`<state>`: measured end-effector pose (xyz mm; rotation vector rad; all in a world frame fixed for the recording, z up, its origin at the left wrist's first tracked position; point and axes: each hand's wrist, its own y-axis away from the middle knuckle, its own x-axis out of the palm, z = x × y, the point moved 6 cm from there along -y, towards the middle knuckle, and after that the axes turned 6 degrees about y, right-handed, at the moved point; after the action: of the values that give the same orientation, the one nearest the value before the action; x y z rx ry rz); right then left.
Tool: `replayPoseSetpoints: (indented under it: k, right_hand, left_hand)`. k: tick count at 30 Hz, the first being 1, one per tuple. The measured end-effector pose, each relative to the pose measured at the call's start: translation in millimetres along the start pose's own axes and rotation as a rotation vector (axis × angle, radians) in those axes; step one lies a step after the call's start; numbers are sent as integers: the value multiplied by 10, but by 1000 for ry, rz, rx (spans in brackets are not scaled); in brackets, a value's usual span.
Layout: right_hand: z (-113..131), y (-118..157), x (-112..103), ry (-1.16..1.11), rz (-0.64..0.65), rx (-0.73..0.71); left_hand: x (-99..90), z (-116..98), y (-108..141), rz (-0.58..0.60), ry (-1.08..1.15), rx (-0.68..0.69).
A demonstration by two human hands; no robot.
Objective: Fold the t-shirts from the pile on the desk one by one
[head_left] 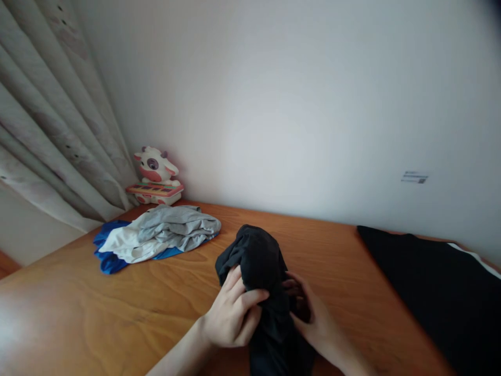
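A bunched black garment [262,261] rises in front of me, its lower part hanging down past the bottom of the view. What kind of garment it is, the folds do not show. My left hand [235,308] grips it from the left, thumb across the front and fingers pushed into the cloth. On the other side, my right hand [309,318] is curled around its edge, with the fingertips partly hidden in the dark fabric.
Blue, white and grey clothes [168,235] lie in a heap on the wooden table [129,313] at left. Behind them sits a cow-shaped toy keyboard [156,177] near a curtain [50,104]. Flat black cloth [434,282] covers the right side. A wall [282,104] stands behind.
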<state>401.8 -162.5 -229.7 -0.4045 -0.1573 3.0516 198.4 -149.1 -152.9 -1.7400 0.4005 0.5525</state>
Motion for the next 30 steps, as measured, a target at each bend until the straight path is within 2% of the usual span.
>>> replayPoseSetpoints:
  k: [4,7,9,13,16,19,21,23,25,28,30]
  right_hand:
    - [249,146,327,84,224,-128]
    - [230,191,339,-37,315,-95]
    - [137,166,256,-174,252,-20]
    - [-1,69,90,-157,-84,74]
    - [3,18,62,-173,-220,109]
    - [-53,6,-22,-376,-347,229]
    - [-88,-9,-42,-544,-328,295]
    - [-80,-43,-35,-641,-234,295]
    - [-75,-71,-56,-657,-199,268]
    - [-128,-102,-155,-632,-261,251]
    - [-179,-123,-285,-600,-334,214]
  left_hand:
    - [128,-58,-59,182,130,-3]
    - [235,-7,-76,322,227,-113]
    - [267,29,-80,389,241,-154]
    - [287,33,-72,460,177,-112]
    - [252,43,-57,345,136,-119]
    - [218,33,-26,223,140,-88]
    - [234,46,-12,210,138,-95]
    - [283,102,-5,254,119,-179]
    - [345,171,5,327,96,-286]
    - [393,226,11,392,88,-348]
    - [381,246,9,376,86,-336]
